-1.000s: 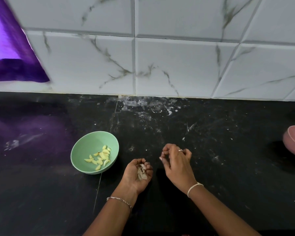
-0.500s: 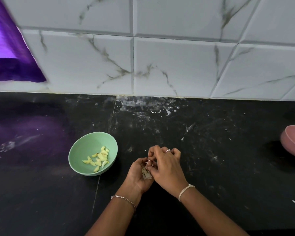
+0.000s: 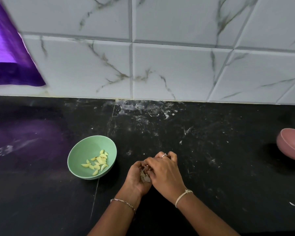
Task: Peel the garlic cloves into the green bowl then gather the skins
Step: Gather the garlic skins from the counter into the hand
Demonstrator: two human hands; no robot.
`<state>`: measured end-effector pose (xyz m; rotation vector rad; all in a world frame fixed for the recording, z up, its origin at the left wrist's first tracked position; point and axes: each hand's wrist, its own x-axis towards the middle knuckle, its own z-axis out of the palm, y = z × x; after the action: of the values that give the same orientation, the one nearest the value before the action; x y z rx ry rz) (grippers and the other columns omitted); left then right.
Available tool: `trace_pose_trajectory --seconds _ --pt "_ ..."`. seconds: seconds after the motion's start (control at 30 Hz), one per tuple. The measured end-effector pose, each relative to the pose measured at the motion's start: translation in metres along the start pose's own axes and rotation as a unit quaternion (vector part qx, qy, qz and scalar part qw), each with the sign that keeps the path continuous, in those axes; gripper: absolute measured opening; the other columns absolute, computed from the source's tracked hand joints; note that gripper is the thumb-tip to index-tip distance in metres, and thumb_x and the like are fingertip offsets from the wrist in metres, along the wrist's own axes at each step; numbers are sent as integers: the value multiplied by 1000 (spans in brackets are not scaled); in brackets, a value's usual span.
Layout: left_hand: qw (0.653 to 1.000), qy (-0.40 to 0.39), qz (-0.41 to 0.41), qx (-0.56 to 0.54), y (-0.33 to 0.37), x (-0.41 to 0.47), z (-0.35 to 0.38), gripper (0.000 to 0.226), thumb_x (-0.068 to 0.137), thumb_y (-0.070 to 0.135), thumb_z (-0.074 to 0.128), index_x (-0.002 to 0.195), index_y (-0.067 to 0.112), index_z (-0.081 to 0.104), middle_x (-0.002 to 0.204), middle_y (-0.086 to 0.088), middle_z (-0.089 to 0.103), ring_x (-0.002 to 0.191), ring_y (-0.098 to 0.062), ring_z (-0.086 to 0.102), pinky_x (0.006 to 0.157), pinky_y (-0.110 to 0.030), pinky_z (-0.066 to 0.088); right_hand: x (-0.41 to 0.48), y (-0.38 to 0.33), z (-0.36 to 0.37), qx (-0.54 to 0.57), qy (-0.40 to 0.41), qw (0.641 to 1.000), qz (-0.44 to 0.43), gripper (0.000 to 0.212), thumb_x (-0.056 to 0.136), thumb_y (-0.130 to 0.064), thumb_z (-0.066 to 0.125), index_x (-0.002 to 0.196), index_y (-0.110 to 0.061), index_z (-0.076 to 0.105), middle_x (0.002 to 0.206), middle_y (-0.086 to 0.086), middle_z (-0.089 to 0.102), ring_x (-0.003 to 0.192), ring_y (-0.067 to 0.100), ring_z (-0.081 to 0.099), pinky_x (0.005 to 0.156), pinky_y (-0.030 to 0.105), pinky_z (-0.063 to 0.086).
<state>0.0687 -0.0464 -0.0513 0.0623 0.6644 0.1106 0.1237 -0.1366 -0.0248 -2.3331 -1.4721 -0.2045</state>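
The green bowl (image 3: 85,150) stands on the black counter, left of my hands, with several peeled yellow garlic cloves (image 3: 99,162) inside. My left hand (image 3: 134,178) is cupped palm up and holds a small heap of pale garlic skins (image 3: 144,176). My right hand (image 3: 165,171) lies over it from the right, its curled fingers reaching into the heap. What the right fingertips hold is hidden.
A pink bowl (image 3: 291,145) sits at the right edge of the counter. A purple sheet (image 3: 8,65) hangs at the upper left against the tiled wall (image 3: 160,65). Small white scraps (image 3: 292,204) dot the counter (image 3: 211,167).
My right hand has moved left from beside the left hand to over the cupped palm with the skins. The left hand has stayed in place.
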Motion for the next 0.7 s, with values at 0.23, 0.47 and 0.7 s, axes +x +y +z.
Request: trace_pose_trajectory --seconds 0.23,0.47,0.7 --pt "999 21 4 -34 3 10 -6 24 85 11 40 87 -3 59 82 -16 61 79 -22 59 86 -27 47 -4 3 -3 54 14 997 51 29 95 -42 36 95 -36 65 92 -19 60 90 0 53 88 28 23" --pt "996 71 55 -20 6 2 -7 25 90 12 38 70 10 53 57 -2 49 46 -13 49 40 -17 39 -26 48 -3 56 -10 962 266 31 98 -34 50 126 -40 60 121 -15 47 118 4 43 98 30 17" --pt "994 85 65 -17 7 -7 -9 25 91 13 38 71 12 53 59 -1 48 51 -11 45 42 -18 36 -68 58 9 -55 -70 948 304 45 99 -47 40 142 -37 44 131 -9 35 121 9 37 106 38 22"
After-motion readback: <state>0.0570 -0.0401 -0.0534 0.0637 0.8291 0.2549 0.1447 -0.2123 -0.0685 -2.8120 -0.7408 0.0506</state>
